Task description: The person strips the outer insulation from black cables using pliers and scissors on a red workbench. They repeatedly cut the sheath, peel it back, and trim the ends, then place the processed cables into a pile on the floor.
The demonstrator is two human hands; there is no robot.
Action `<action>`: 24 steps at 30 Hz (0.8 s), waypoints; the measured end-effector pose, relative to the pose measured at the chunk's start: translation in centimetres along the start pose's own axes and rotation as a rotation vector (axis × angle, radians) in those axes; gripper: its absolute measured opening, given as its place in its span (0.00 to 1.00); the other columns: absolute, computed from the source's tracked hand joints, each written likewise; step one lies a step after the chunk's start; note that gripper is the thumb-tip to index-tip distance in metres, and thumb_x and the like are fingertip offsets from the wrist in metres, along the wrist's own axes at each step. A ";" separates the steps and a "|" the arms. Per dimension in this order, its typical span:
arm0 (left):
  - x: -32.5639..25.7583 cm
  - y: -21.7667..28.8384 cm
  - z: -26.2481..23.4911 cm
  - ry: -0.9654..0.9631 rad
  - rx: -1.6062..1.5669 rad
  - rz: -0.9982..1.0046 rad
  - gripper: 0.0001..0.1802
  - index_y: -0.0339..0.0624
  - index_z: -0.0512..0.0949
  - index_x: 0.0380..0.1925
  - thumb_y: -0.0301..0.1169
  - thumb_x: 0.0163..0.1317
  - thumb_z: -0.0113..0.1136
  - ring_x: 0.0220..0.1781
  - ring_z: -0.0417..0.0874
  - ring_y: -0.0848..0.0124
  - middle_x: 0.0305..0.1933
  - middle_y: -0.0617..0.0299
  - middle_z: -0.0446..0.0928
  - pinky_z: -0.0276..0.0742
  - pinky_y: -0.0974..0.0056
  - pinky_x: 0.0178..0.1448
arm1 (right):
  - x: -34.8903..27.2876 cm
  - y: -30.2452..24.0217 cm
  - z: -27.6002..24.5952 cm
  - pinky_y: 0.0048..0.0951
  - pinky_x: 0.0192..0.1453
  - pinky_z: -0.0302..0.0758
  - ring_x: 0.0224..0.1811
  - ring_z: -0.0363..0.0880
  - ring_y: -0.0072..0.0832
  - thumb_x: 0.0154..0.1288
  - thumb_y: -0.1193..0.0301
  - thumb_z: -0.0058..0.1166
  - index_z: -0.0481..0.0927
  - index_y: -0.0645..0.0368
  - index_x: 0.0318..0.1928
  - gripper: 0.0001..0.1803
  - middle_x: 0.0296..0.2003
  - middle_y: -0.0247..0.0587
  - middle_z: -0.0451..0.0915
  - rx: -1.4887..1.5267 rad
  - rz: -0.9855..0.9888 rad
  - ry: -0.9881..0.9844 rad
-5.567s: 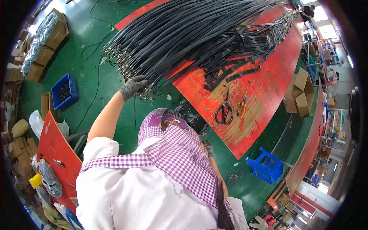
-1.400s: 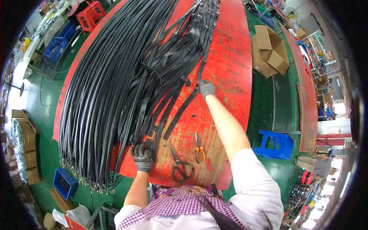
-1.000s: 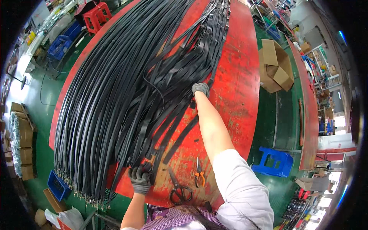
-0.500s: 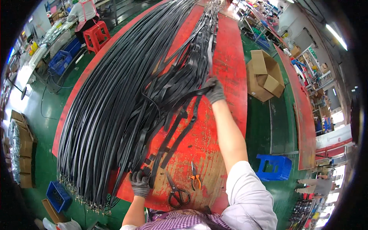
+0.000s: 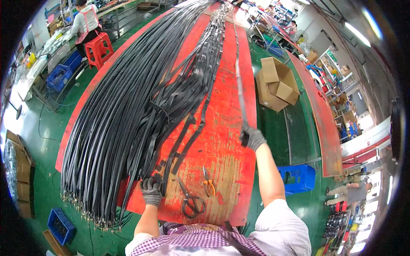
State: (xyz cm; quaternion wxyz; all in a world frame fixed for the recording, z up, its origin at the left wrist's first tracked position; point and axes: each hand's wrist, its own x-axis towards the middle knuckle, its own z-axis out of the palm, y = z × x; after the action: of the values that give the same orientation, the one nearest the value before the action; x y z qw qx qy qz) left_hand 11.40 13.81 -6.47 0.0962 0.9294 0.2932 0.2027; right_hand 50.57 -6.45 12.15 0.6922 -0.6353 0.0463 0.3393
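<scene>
Head view: right hand (image 5: 253,137), gloved, fingers clenched round one black strap (image 5: 237,72) running off toward twelve o'clock along the red table's (image 5: 222,141) edge. Left hand (image 5: 151,192), fingers curled, pins the flat strap ends (image 5: 164,164) at seven o'clock. Best kept taut, untwisted. Scissors (image 5: 191,200) and pliers (image 5: 208,183) lie between.

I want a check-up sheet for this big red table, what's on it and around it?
Surface: long red table, paint scuffed near the front.
Job's things: single strap pulled along the right edge; pile of black straps covering the left half.
Clutter: black scissors, orange-handled pliers.
Hands: left hand, gloved, on strap ends; right hand, gloved, gripping the single strap.
Cables: loose cords on the floor, left.
Surroundings: green floor, cardboard boxes, blue crate, red stool.
</scene>
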 end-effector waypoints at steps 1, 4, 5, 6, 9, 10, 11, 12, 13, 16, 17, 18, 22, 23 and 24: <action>-0.1 0.0 0.3 0.013 -0.009 0.007 0.06 0.46 0.71 0.18 0.34 0.41 0.53 0.47 0.63 0.57 0.41 0.57 0.67 0.51 0.45 0.53 | -0.5 3.0 -2.0 0.28 0.20 0.70 0.15 0.67 0.26 0.52 0.64 0.50 0.69 0.57 0.24 0.11 0.15 0.34 0.67 0.078 0.060 -0.004; -0.2 0.1 0.1 0.039 0.007 0.013 0.07 0.46 0.71 0.18 0.36 0.43 0.53 0.46 0.65 0.57 0.40 0.58 0.68 0.53 0.47 0.52 | -2.4 13.2 -7.3 0.31 0.20 0.70 0.15 0.67 0.27 0.51 0.62 0.50 0.70 0.56 0.23 0.11 0.15 0.35 0.68 0.030 0.174 0.081; -0.3 -0.4 0.1 0.060 0.008 0.009 0.07 0.46 0.71 0.18 0.36 0.43 0.52 0.45 0.65 0.57 0.39 0.58 0.69 0.53 0.47 0.52 | -4.2 14.9 -6.7 0.32 0.20 0.70 0.16 0.68 0.28 0.52 0.63 0.50 0.70 0.56 0.24 0.10 0.15 0.36 0.68 0.021 0.324 0.118; -0.5 -0.8 0.1 0.081 0.010 0.010 0.07 0.46 0.71 0.18 0.36 0.44 0.52 0.45 0.65 0.57 0.39 0.58 0.69 0.53 0.47 0.52 | -6.1 16.1 -5.9 0.33 0.21 0.71 0.16 0.68 0.29 0.52 0.64 0.49 0.70 0.56 0.24 0.09 0.15 0.36 0.68 0.015 0.472 0.157; -1.1 -0.5 0.5 -0.010 -0.070 -0.015 0.07 0.45 0.72 0.23 0.32 0.41 0.52 0.51 0.61 0.56 0.45 0.57 0.66 0.49 0.47 0.54 | -8.2 21.8 -8.2 0.33 0.21 0.71 0.16 0.68 0.30 0.52 0.63 0.49 0.70 0.56 0.25 0.10 0.15 0.35 0.68 0.258 0.388 0.204; -1.3 -0.9 1.1 -0.007 -0.085 -0.028 0.07 0.45 0.72 0.24 0.32 0.42 0.52 0.51 0.60 0.57 0.46 0.57 0.66 0.49 0.47 0.54 | -8.3 23.1 -8.4 0.33 0.20 0.71 0.16 0.69 0.30 0.52 0.62 0.50 0.70 0.56 0.25 0.10 0.15 0.35 0.68 0.258 0.370 0.236; -1.3 -1.0 0.9 -0.030 -0.076 -0.034 0.07 0.46 0.72 0.25 0.31 0.43 0.51 0.52 0.59 0.57 0.47 0.58 0.65 0.50 0.48 0.54 | -8.8 24.1 -8.5 0.33 0.20 0.71 0.16 0.69 0.30 0.52 0.62 0.50 0.70 0.55 0.25 0.11 0.15 0.35 0.68 0.257 0.354 0.275; -1.4 -1.3 0.6 -0.018 -0.090 -0.028 0.07 0.46 0.73 0.26 0.31 0.43 0.52 0.52 0.59 0.57 0.47 0.58 0.65 0.51 0.50 0.54 | -9.2 25.1 -8.6 0.33 0.19 0.71 0.16 0.69 0.30 0.51 0.61 0.50 0.70 0.55 0.25 0.11 0.15 0.34 0.68 0.255 0.338 0.314; -1.3 -1.1 -0.2 -0.009 -0.109 -0.022 0.08 0.46 0.73 0.27 0.31 0.43 0.52 0.52 0.59 0.57 0.47 0.58 0.65 0.52 0.52 0.54 | -9.4 25.9 -8.8 0.33 0.18 0.70 0.15 0.68 0.30 0.51 0.59 0.51 0.69 0.54 0.24 0.12 0.16 0.34 0.69 0.203 0.381 0.446; -2.6 -0.5 -1.6 0.043 -0.169 -0.011 0.08 0.44 0.73 0.28 0.30 0.45 0.51 0.47 0.64 0.57 0.44 0.56 0.67 0.59 0.60 0.51 | -11.1 28.4 -10.0 0.35 0.17 0.70 0.15 0.68 0.30 0.50 0.58 0.51 0.69 0.53 0.23 0.13 0.15 0.35 0.68 0.212 0.434 0.512; -3.3 -0.8 -2.0 0.035 -0.203 0.004 0.08 0.43 0.73 0.28 0.30 0.45 0.51 0.46 0.65 0.57 0.43 0.56 0.67 0.61 0.61 0.50 | -12.3 28.3 -9.1 0.35 0.17 0.71 0.14 0.68 0.30 0.49 0.60 0.52 0.68 0.52 0.22 0.12 0.15 0.36 0.68 0.148 0.496 0.570; -4.1 -0.9 -2.5 0.025 -0.239 0.021 0.08 0.43 0.73 0.28 0.30 0.45 0.51 0.44 0.66 0.58 0.43 0.55 0.67 0.63 0.61 0.48 | -12.8 28.3 -8.8 0.34 0.18 0.71 0.15 0.68 0.30 0.50 0.61 0.51 0.68 0.52 0.23 0.10 0.16 0.36 0.68 0.166 0.440 0.560; -9.0 0.3 -4.8 -0.323 -0.867 -0.307 0.09 0.41 0.71 0.23 0.34 0.54 0.46 0.26 0.69 0.67 0.23 0.59 0.70 0.65 0.67 0.32 | -17.6 33.2 -10.3 0.33 0.21 0.72 0.18 0.69 0.29 0.51 0.66 0.50 0.69 0.56 0.25 0.08 0.18 0.35 0.69 0.387 0.342 0.602; -10.4 -0.2 -4.7 -0.333 -0.826 -0.228 0.13 0.41 0.69 0.22 0.38 0.57 0.43 0.20 0.65 0.73 0.17 0.64 0.66 0.62 0.69 0.26 | -19.0 34.4 -9.7 0.33 0.22 0.72 0.20 0.69 0.28 0.50 0.67 0.50 0.69 0.57 0.26 0.08 0.18 0.35 0.69 0.422 0.350 0.580; -11.8 -0.8 -4.4 -0.348 -0.809 -0.188 0.13 0.41 0.69 0.22 0.38 0.57 0.43 0.20 0.64 0.74 0.17 0.64 0.65 0.61 0.70 0.26 | -20.7 35.2 -8.4 0.33 0.23 0.72 0.21 0.70 0.28 0.50 0.68 0.50 0.69 0.58 0.27 0.08 0.19 0.35 0.69 0.458 0.357 0.557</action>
State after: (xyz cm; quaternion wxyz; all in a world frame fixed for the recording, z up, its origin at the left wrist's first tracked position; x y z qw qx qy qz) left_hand 0.28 7.85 -6.52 0.5178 0.8066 0.2529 0.1319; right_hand 19.18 -23.97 -9.08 0.7072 -0.5142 0.4162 0.2498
